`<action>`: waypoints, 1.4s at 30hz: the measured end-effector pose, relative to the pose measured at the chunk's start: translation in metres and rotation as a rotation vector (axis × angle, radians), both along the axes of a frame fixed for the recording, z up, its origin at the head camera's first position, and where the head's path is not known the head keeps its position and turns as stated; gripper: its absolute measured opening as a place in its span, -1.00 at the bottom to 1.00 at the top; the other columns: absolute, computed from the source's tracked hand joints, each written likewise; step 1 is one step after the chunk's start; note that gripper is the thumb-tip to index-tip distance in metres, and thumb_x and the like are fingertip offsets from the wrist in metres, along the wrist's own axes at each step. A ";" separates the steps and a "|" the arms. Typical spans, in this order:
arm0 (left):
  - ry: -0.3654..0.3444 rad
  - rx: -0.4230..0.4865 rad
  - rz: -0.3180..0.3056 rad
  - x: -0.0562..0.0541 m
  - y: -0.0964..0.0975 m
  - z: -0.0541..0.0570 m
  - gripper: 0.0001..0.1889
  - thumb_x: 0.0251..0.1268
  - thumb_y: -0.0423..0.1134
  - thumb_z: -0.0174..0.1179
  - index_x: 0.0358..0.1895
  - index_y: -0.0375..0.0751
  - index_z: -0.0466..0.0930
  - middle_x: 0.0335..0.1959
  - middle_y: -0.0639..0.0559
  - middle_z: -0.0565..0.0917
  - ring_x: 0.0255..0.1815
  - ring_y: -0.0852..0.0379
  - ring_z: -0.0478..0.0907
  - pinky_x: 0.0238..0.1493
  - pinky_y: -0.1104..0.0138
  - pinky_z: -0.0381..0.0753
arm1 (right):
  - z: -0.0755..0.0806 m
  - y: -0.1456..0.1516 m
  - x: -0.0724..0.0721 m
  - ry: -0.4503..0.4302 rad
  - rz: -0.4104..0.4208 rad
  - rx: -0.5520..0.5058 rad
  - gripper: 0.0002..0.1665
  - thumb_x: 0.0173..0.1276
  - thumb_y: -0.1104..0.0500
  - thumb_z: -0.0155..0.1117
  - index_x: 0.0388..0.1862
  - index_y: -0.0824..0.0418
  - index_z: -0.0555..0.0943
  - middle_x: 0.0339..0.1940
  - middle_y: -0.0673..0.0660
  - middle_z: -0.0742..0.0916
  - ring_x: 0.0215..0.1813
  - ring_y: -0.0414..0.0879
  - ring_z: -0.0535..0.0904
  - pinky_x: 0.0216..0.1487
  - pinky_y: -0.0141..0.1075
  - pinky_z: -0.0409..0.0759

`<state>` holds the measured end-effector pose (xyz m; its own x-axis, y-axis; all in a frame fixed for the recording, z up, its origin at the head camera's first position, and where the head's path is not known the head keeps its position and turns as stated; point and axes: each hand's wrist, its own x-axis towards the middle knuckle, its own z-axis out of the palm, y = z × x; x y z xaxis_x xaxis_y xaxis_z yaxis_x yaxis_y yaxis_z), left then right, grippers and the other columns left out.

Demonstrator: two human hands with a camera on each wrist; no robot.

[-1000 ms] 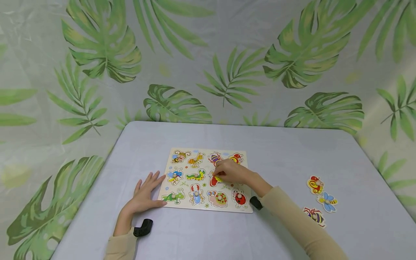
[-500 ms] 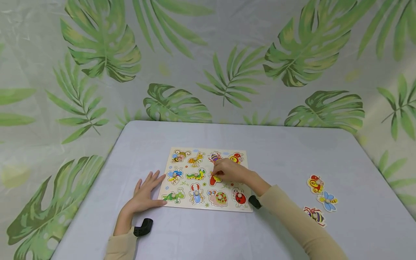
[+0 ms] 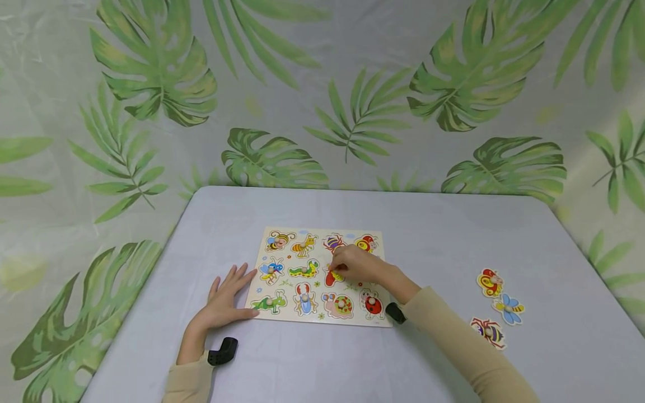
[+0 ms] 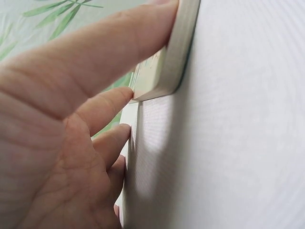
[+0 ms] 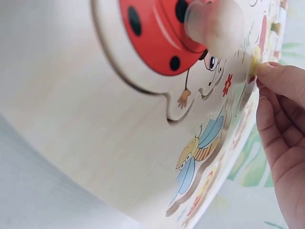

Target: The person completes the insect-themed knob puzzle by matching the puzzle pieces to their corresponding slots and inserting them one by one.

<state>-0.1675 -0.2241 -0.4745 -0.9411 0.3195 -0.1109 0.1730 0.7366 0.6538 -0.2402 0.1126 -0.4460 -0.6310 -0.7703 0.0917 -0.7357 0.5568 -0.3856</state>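
A wooden peg puzzle board [image 5: 95,138] with insect pictures lies on the table. My left hand [image 3: 221,305] is spread at its left side. The thumb rests on the near left corner and the fingertips touch the edge. My right hand [image 3: 355,265] pinches a red-and-yellow insect puzzle piece [image 3: 332,279] over the third spot of the middle row; the fingers hide its knob and part of its shape. In the right wrist view, a ladybug piece [image 5: 157,43] with a knob sits in the board, near a bee-printed recess [image 5: 190,157] without a piece.
Three loose puzzle pieces lie on the right of the table: a red-and-yellow one [image 3: 490,282], a blue-winged bee [image 3: 508,309] and a purple-and-yellow spider [image 3: 487,333]. A leaf-patterned cloth [image 3: 272,162] hangs behind the white table [image 3: 312,364].
My right hand has shifted very slightly left with the red-and-yellow piece still pinched. The left hand stays at the board's edge.
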 end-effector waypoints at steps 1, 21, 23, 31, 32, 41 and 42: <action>0.000 0.000 -0.001 0.000 0.000 0.000 -0.03 -0.16 -0.01 0.43 0.42 -0.13 0.17 0.51 -0.26 0.00 0.54 -0.32 -0.24 0.41 -0.24 -0.47 | 0.000 0.001 0.000 0.001 -0.003 -0.002 -0.86 0.20 0.33 0.27 -0.32 0.22 0.74 -0.38 0.04 0.74 -0.39 -0.28 0.48 -0.30 -0.53 0.50; 0.011 0.021 -0.027 -0.003 0.007 -0.002 -0.04 -0.16 -0.02 0.41 0.42 -0.14 0.18 0.52 -0.25 0.01 0.53 -0.33 -0.24 0.41 -0.23 -0.48 | 0.000 0.015 0.006 -0.075 -0.068 -0.024 -0.81 0.20 0.34 0.23 -0.25 0.21 0.72 -0.42 0.01 0.69 -0.41 -0.25 0.40 -0.36 -0.54 0.36; 0.001 0.023 -0.023 -0.003 0.007 -0.002 -0.04 -0.16 -0.03 0.41 0.42 -0.13 0.18 0.52 -0.24 0.00 0.54 -0.31 -0.25 0.42 -0.22 -0.49 | 0.001 0.017 0.007 -0.094 -0.084 -0.023 -0.79 0.20 0.34 0.23 -0.22 0.21 0.72 -0.39 0.03 0.70 -0.40 -0.24 0.41 -0.35 -0.52 0.37; -0.002 -0.020 -0.006 -0.001 0.002 0.000 -0.03 -0.15 -0.02 0.41 0.43 -0.10 0.15 0.52 -0.24 -0.01 0.54 -0.31 -0.25 0.41 -0.24 -0.48 | 0.007 0.027 0.011 -0.080 -0.094 -0.049 -0.77 0.19 0.34 0.24 -0.18 0.22 0.71 -0.31 0.07 0.72 -0.39 -0.26 0.40 -0.35 -0.52 0.39; 0.000 -0.022 -0.003 0.000 0.001 0.001 -0.03 -0.15 -0.02 0.41 0.43 -0.11 0.16 0.52 -0.25 -0.01 0.54 -0.32 -0.25 0.41 -0.24 -0.47 | 0.007 0.028 0.011 -0.075 -0.090 -0.052 -0.76 0.19 0.34 0.23 -0.17 0.22 0.71 -0.30 0.08 0.73 -0.39 -0.25 0.40 -0.35 -0.53 0.39; 0.012 -0.003 0.001 0.005 0.000 -0.002 -0.04 -0.15 0.00 0.41 0.41 -0.16 0.18 0.50 -0.31 0.01 0.52 -0.37 -0.25 0.38 -0.28 -0.47 | 0.006 0.047 0.016 -0.006 -0.087 -0.053 -0.78 0.17 0.29 0.30 -0.18 0.25 0.70 -0.25 0.10 0.75 -0.31 -0.17 0.57 -0.23 -0.43 0.56; 0.012 -0.005 0.001 0.005 0.001 -0.003 -0.04 -0.15 0.01 0.41 0.41 -0.16 0.18 0.50 -0.30 0.01 0.52 -0.37 -0.25 0.39 -0.28 -0.47 | 0.005 0.049 0.017 -0.003 -0.090 -0.059 -0.79 0.17 0.29 0.30 -0.18 0.25 0.70 -0.25 0.10 0.75 -0.30 -0.16 0.58 -0.22 -0.42 0.57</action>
